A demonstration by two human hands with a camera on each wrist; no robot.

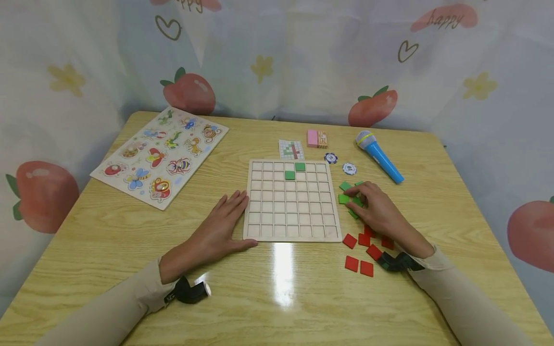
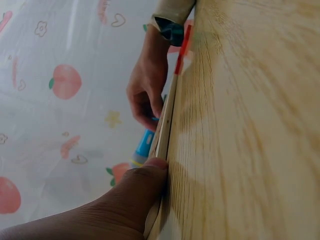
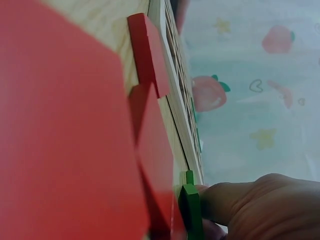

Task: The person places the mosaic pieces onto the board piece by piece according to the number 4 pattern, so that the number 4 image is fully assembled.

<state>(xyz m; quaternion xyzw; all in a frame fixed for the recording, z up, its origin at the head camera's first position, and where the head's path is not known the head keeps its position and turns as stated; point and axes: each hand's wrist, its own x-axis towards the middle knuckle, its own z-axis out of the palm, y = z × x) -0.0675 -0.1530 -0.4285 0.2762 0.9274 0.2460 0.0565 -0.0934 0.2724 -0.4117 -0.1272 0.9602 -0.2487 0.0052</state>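
Green tiles (image 1: 346,197) lie in a loose heap on the counter (image 1: 281,298) just right of the grid board (image 1: 291,200), and the right hand (image 1: 378,211) rests on them, its fingers curled over one tile. Red tiles (image 1: 361,254) lie scattered nearer the person, beside that wrist. The left hand (image 1: 218,230) lies flat at the board's left edge, fingers straight and together, thumb along the near corner. Two green tiles already sit in the board's upper rows. Beyond it are a pattern card (image 1: 291,149), two chips (image 1: 339,163), a pink box (image 1: 317,138) and a blue microphone (image 1: 379,156); an insect puzzle (image 1: 161,154) lies far left.

From the left wrist, the thumb (image 2: 142,190) presses against the board's edge (image 2: 165,135), with the right hand (image 2: 147,90) beyond it.

From the right wrist, the fingers (image 3: 240,200) pinch a green tile (image 3: 191,210) on its edge beside the board (image 3: 177,100), with red tiles (image 3: 147,52) close before the camera.
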